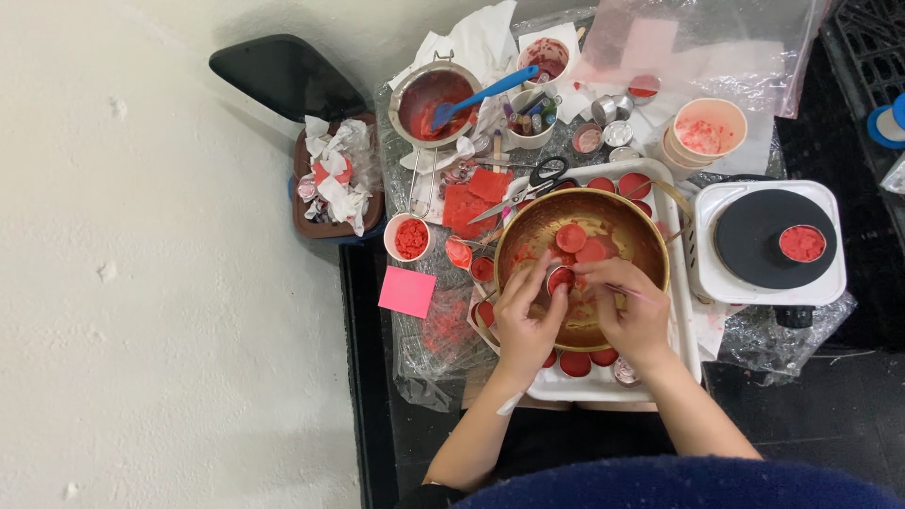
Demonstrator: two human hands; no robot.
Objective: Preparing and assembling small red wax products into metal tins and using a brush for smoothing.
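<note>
Small red-filled tin [560, 278] pinched in left grip [528, 320] over brass bowl [528, 226]; right grip [633, 311] pinches thin stick [641, 295].

The bowl [582, 267] at centre frame is brass-coloured metal with a dull sheen, holding matt, waxy red discs [570, 237]. The hotplate [770, 242] at right has a white glossy casing and matt black top. Crumpled clear plastic film [432, 339] covers the bench.
</note>
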